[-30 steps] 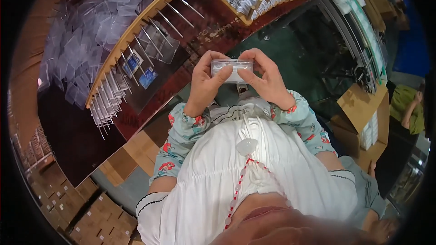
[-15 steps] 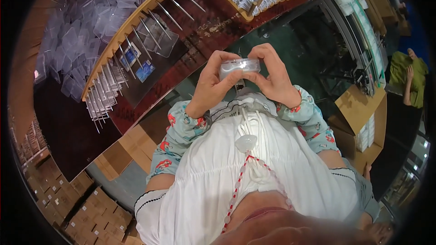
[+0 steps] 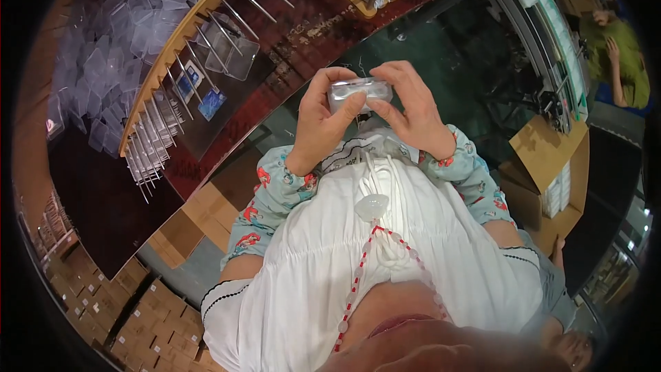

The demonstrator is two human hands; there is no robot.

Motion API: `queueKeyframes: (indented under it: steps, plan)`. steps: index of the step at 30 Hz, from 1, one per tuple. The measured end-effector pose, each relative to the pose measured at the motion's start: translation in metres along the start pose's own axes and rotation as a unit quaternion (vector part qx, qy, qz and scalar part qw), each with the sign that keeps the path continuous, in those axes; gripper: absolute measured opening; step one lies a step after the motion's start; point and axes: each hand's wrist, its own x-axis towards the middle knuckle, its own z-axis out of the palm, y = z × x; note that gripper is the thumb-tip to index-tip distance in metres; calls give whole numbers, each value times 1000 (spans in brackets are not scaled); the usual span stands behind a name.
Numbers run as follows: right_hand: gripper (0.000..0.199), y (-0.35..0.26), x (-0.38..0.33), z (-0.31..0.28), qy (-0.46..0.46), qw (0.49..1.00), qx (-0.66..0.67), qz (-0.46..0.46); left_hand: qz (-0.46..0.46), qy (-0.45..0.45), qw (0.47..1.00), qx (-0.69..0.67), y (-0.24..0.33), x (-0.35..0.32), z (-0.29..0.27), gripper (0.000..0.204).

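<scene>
A wooden rack of metal pegs (image 3: 180, 107) hung with clear plastic pouches lies left of the small clear plastic case (image 3: 358, 93), which is held at chest height between both hands. The left hand (image 3: 320, 124) is curled about the case's left end, thumb pressed on its front. The right hand (image 3: 413, 107) is closed on the right end. An even grip at both ends is judged best. An open brown cardboard carton (image 3: 544, 165) stands right of the case.
</scene>
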Motion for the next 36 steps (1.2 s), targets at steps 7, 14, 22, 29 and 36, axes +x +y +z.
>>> queueKeyframes:
  steps: [7, 14, 22, 29, 36]
  plan:
    - [39, 6, 5, 5, -18, 990, -120, -75, 58, 46, 985, 153, -5, 3, 0, 34]
    - [39, 12, 7, 6, -75, 997, -24, -22, 30, 17, 968, 248, 4, -5, -1, 36]
    - [35, 2, 1, 1, -169, 972, 136, 92, 24, -1, 992, 122, -9, -17, -22, 26]
    - [20, 25, -5, 19, -76, 904, 349, 235, -43, -38, 998, -24, -30, 18, -14, 21]
    - [22, 13, -13, -23, 20, 960, 202, 195, 108, -93, 987, 67, -23, 52, 27, 15]
